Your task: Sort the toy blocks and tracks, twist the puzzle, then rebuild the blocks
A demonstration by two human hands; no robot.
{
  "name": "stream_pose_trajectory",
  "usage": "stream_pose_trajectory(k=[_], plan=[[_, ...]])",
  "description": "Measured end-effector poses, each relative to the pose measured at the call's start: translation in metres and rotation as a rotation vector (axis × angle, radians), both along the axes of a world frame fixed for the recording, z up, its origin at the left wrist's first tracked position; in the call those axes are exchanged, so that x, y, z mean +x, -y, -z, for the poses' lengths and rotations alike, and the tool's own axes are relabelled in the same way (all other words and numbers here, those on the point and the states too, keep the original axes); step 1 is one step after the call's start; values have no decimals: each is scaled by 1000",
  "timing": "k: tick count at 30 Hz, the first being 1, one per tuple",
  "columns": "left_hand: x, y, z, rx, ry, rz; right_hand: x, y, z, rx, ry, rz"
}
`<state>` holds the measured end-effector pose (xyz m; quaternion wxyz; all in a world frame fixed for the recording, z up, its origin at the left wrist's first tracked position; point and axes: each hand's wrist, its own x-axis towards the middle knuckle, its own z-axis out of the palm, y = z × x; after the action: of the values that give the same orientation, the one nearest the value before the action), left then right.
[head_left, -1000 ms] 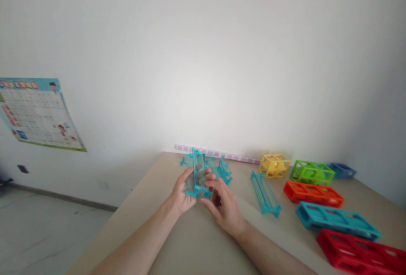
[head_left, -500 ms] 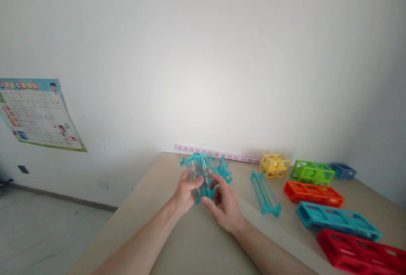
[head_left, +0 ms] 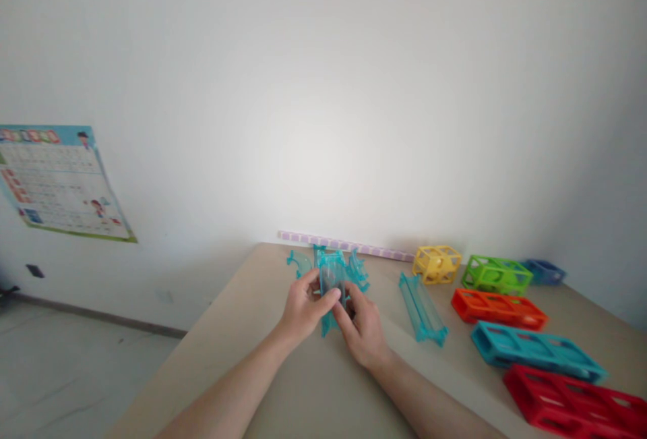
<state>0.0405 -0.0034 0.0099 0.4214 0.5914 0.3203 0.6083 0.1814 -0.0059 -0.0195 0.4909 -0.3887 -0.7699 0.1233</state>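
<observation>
In front of me, above the table, I hold a clear teal plastic track piece fairly upright. My left hand grips it from the left, with the thumb across its face. On the other side, my right hand has its thumb and fingers closed on the lower right edge. The fingers behind the piece are partly hidden. Just beyond it lie a curved teal piece on the right and another curved piece on the left. A longer straight teal track piece rests on the table to the right.
Along the table's right side lie open plastic frames: yellow, green, dark blue, orange, light blue and red. A purple patterned strip runs along the wall. The table's left edge drops to the floor.
The track piece has turned so its broad face points towards me and has shifted slightly right. My left hand moved right with it, and my right hand has closed on its edge.
</observation>
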Motion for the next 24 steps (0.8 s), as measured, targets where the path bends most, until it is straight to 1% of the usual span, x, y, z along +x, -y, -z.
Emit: stream_pose_trajectory(k=[2, 5, 7, 8, 9, 11, 12, 13, 15, 17, 19, 24], plan=[[1, 1, 0, -25, 41, 7, 1, 1, 0, 21, 3, 5], [2, 1, 2, -48, 96, -12, 3, 4, -5, 71, 27, -40], [1, -1, 5, -70, 130, -36, 9, 7, -13, 113, 64, 1], [1, -1, 6, -86, 143, -45, 14, 8, -17, 137, 110, 71], [0, -2, 8, -105, 154, -48, 20, 9, -21, 153, 178, 181], [0, -4, 10, -135, 170, -38, 37, 11, -26, 161, 383, 463], [-1, -4, 11, -143, 173, -28, 47, 11, -26, 135, 489, 612], [-1, -4, 12, -145, 172, -14, 57, 11, -26, 94, 585, 722], [0, -4, 12, -142, 164, 7, 77, 9, -21, -25, 726, 818], [0, -3, 12, -146, 151, 17, 91, 6, -16, -167, 806, 834], [0, -2, 12, -160, 138, 23, 99, 2, -13, -262, 849, 845], [0, -1, 12, -192, 121, 54, 102, 0, -17, -326, 870, 891]])
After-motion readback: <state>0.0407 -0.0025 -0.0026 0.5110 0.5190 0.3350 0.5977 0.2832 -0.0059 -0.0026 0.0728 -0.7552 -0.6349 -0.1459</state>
